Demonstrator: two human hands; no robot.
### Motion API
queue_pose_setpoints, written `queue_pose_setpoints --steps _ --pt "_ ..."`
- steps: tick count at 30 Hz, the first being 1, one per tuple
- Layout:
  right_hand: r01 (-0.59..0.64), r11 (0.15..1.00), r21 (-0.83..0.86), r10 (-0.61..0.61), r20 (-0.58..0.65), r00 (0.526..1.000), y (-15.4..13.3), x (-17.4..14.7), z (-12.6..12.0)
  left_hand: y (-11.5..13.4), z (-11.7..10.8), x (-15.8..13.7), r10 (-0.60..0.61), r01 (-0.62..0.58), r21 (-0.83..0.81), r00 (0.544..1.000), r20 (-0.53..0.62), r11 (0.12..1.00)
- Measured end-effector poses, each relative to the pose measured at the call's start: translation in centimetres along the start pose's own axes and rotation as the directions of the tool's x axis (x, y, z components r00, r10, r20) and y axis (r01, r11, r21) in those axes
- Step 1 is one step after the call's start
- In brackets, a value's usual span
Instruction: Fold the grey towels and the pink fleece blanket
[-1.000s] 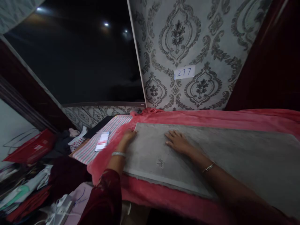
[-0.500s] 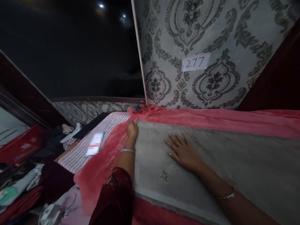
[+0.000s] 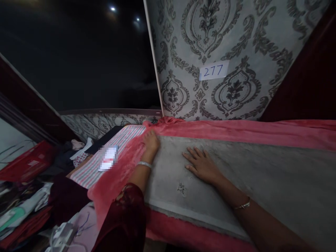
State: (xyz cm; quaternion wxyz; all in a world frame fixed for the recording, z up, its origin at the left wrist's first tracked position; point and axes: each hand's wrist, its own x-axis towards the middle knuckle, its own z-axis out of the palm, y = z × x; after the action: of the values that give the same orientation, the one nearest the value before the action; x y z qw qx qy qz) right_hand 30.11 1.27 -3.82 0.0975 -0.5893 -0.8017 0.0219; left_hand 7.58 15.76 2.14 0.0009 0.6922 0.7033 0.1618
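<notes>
A long folded grey cloth (image 3: 215, 199) lies over a red fleece-like cloth (image 3: 115, 175), which shows along its back, left and front edges. My left hand (image 3: 151, 142) rests at the grey cloth's back left corner, fingers stretched forward and down onto the red cloth. Further right, my right hand (image 3: 203, 164) lies flat on the grey cloth with its fingers spread. A small dark and light mark (image 3: 181, 189) shows on the grey cloth in front of my hands. What is under the left palm is hidden.
A striped cloth (image 3: 90, 171) with a blurred-out bright object (image 3: 108, 159) on it lies to the left. Beyond are piled clothes (image 3: 31, 206), a red bag (image 3: 28, 161) and a white power strip (image 3: 61, 236). A large dark screen (image 3: 86, 63) and patterned wall stand behind.
My left hand has gone from gripping the grey cloth's corner to lying over it with fingers extended. The right hand stays flat on the grey cloth. The view has shifted slightly.
</notes>
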Motion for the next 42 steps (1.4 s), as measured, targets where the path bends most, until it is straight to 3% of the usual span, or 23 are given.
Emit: queue_pose_setpoints --steps 2,4,8,15,18,23,26,28,31,33,36,40,42 --pt "0.001 1.0 -0.007 -0.001 0.008 1.0 0.0 0.0 0.0 0.6 0.3 -1.8 0.233 -0.234 0.093 0.972 0.026 0.968" --pt "0.034 0.999 -0.009 -0.034 -0.001 0.999 0.1 -0.1 0.2 0.5 1.0 -3.4 0.362 -0.381 0.148 0.922 0.139 0.913" --pt "0.151 0.989 -0.008 -0.151 -0.02 0.988 0.3 -0.3 0.5 -1.1 2.5 -4.6 0.268 -0.31 0.119 0.922 0.28 0.943" --pt "0.135 0.991 0.005 -0.135 0.029 0.99 0.2 -0.3 -0.2 -1.3 2.7 -4.2 0.284 -0.319 0.081 0.915 0.287 0.944" --pt "0.179 0.983 0.043 -0.182 0.08 0.98 -1.0 -1.4 -0.2 -1.1 2.3 -4.0 0.277 -0.314 0.067 0.903 0.329 0.947" --pt "0.351 0.912 0.211 -0.383 0.134 0.914 -5.0 -7.2 -0.1 -2.4 1.0 -4.0 0.342 -0.389 0.032 0.843 0.414 0.921" --pt "0.404 0.854 0.329 -0.478 0.185 0.859 -6.7 -10.3 -0.9 -5.3 0.6 -4.8 0.436 -0.467 -0.011 0.817 0.379 0.884" --pt "0.42 0.818 0.392 -0.523 0.205 0.827 -6.7 -10.5 -1.6 -8.0 0.7 -5.6 0.505 -0.519 -0.05 0.798 0.327 0.853" --pt "0.39 0.839 0.379 -0.474 0.158 0.866 -5.1 -7.0 -2.5 -11.8 1.1 -6.7 0.585 -0.576 -0.116 0.776 0.236 0.809" --pt "0.325 0.896 0.302 -0.366 0.09 0.926 -3.6 -2.8 -2.5 -13.5 1.6 -7.2 0.604 -0.581 -0.166 0.78 0.166 0.797" --pt "0.193 0.962 0.191 -0.21 0.068 0.975 -2.0 3.7 -2.0 -14.8 2.5 -7.3 0.593 -0.559 -0.256 0.801 0.079 0.789" --pt "0.016 0.998 0.064 -0.026 0.163 0.986 -2.6 8.6 -0.5 -15.5 3.4 -6.8 0.607 -0.557 -0.382 0.795 0.011 0.737" --pt "0.027 0.999 0.023 -0.031 0.16 0.987 -3.8 9.0 0.5 -15.8 3.7 -6.6 0.617 -0.56 -0.428 0.787 -0.007 0.709"
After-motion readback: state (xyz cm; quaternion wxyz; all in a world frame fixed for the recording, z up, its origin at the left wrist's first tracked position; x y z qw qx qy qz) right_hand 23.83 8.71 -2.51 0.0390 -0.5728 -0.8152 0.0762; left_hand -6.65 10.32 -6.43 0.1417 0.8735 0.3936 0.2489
